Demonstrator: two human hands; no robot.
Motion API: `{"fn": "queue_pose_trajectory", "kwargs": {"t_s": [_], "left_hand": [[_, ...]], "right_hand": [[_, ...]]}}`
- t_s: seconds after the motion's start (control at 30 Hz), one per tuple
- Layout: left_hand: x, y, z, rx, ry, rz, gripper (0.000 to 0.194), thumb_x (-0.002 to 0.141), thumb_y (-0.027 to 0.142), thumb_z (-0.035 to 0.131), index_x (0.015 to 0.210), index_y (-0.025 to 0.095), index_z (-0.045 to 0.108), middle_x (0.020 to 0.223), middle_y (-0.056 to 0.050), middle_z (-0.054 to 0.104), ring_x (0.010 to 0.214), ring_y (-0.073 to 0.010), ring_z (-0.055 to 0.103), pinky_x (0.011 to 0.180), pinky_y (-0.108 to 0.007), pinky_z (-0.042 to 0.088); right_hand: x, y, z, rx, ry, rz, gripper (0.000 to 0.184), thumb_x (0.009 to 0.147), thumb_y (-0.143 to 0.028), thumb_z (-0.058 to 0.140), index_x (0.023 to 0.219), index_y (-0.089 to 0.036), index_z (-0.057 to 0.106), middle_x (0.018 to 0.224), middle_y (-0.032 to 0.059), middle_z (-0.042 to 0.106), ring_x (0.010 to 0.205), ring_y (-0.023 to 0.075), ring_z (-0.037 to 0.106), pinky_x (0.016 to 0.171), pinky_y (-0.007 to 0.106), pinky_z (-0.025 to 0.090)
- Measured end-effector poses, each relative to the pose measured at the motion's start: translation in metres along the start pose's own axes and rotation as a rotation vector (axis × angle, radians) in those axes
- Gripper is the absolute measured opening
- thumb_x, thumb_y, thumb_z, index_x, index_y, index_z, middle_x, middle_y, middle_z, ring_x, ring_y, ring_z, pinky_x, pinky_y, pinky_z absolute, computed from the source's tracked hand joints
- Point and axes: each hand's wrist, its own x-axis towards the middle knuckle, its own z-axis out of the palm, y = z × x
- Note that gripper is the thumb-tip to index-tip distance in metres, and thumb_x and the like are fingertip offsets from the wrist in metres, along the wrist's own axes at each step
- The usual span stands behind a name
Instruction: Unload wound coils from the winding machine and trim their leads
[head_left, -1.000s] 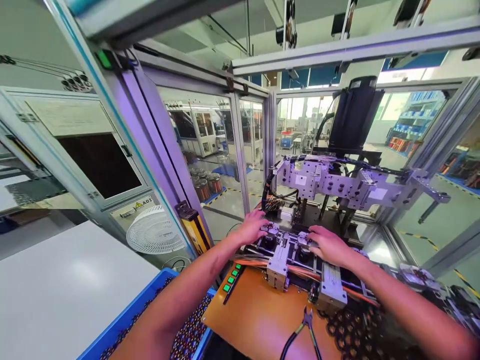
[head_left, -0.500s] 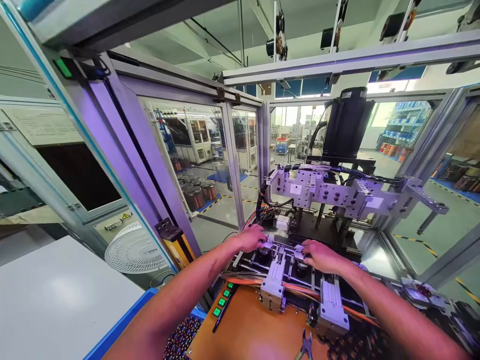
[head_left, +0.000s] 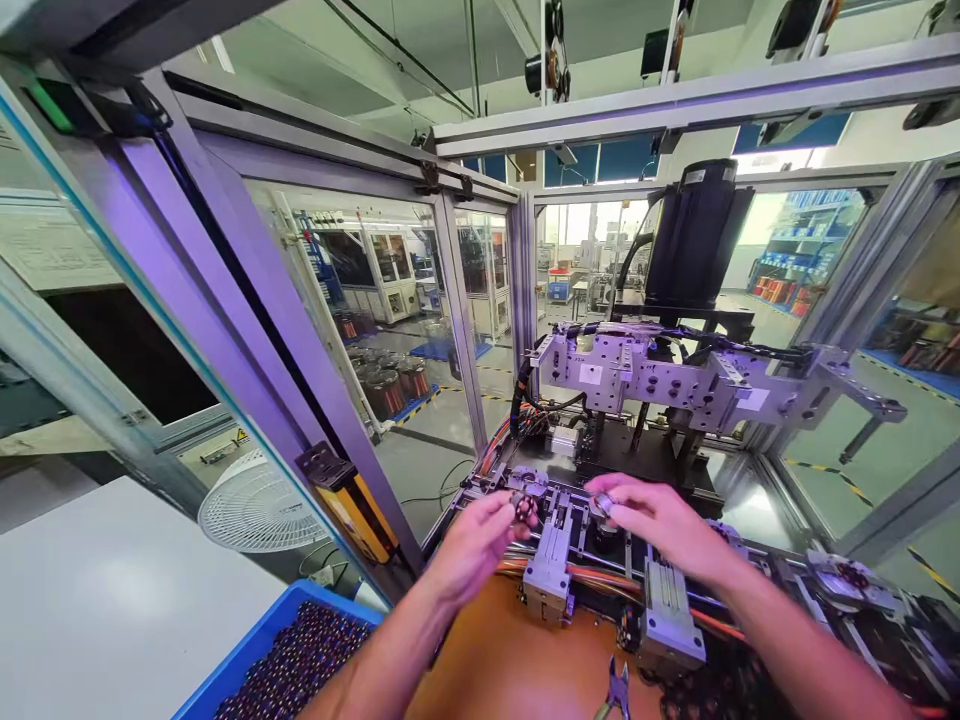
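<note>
My left hand (head_left: 476, 545) pinches a small dark stator (head_left: 523, 508), a round slotted part, raised in front of the machine's left fixture (head_left: 531, 480). My right hand (head_left: 660, 520) has its thumb and fingers closed round a small round part (head_left: 603, 504), greyish and partly covered by the fingers. That part is just above the right fixture (head_left: 604, 535); whether it touches the fixture I cannot tell. Between the hands stands a silver clamp block (head_left: 547, 575), with a second silver block (head_left: 667, 620) under my right forearm.
A blue bin (head_left: 196, 700) full of small dark parts lies at lower left. Side cutters (head_left: 616, 690) rest on the orange-brown panel (head_left: 517, 665). A purple-lit metal bar (head_left: 660, 385) spans behind the fixtures. A white fan (head_left: 259, 505) and frame post stand left.
My left hand has come back off the left fixture toward me with the stator in it. My right hand has lifted slightly with its part. The view has turned, showing more of the blue bin.
</note>
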Motion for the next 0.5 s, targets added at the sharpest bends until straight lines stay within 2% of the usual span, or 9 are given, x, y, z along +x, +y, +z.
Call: {"fn": "queue_pose_trajectory", "kwargs": {"t_s": [0.07,0.1,0.17,0.23,0.33,0.5], "left_hand": [[-0.026,0.001,0.019,-0.205,0.05,-0.049,0.051,0.088,0.064,0.051,0.1,0.016,0.066,0.096,-0.009,0.066,0.08,-0.0155,0.063,0.074,-0.031,0.052],[-0.036,0.002,0.028,-0.382,0.072,-0.098,0.047,0.085,0.062,0.059,0.093,0.017,0.067,0.092,-0.006,0.066,0.075,-0.0125,0.061,0.071,-0.027,0.051],[-0.049,0.003,0.044,-0.782,0.096,-0.224,0.034,0.076,0.05,0.076,0.081,0.017,0.069,0.084,-0.002,0.066,0.069,-0.0085,0.06,0.066,-0.022,0.049],[-0.056,0.005,0.056,-1.071,0.101,-0.323,0.027,0.068,0.037,0.086,0.074,0.015,0.071,0.078,0.0,0.066,0.065,-0.0074,0.06,0.064,-0.02,0.048],[-0.061,0.008,0.067,-1.124,0.116,-0.35,0.026,0.068,0.033,0.086,0.078,0.014,0.074,0.082,-0.002,0.07,0.069,-0.0098,0.062,0.064,-0.021,0.049],[-0.07,0.014,0.077,-1.104,0.115,-0.383,0.032,0.067,0.037,0.086,0.086,0.013,0.076,0.093,-0.006,0.072,0.082,-0.0145,0.065,0.073,-0.025,0.051]], "right_hand": [[-0.026,-0.012,0.029,0.252,0.053,-0.005,0.049,0.094,-0.061,0.044,0.102,-0.018,0.067,0.116,0.0117,0.062,0.095,0.0216,0.059,0.077,0.033,0.051],[-0.038,-0.015,0.044,0.526,0.102,0.019,0.045,0.093,-0.059,0.051,0.105,-0.019,0.068,0.106,0.0105,0.063,0.088,0.0197,0.058,0.071,0.03,0.049],[-0.057,-0.019,0.073,0.955,0.168,0.079,0.035,0.09,-0.051,0.062,0.102,-0.02,0.071,0.097,0.0084,0.062,0.082,0.0164,0.055,0.066,0.025,0.047],[-0.067,-0.019,0.094,1.214,0.187,0.136,0.027,0.085,-0.044,0.071,0.098,-0.02,0.074,0.098,0.0075,0.062,0.082,0.0151,0.055,0.065,0.023,0.047],[-0.071,-0.019,0.111,1.382,0.215,0.147,0.022,0.084,-0.039,0.074,0.093,-0.019,0.075,0.099,0.0068,0.063,0.082,0.0144,0.055,0.063,0.022,0.047],[-0.075,-0.018,0.116,1.504,0.222,0.156,0.018,0.085,-0.033,0.074,0.093,-0.017,0.075,0.099,0.0057,0.066,0.083,0.0136,0.057,0.065,0.022,0.048]]}}
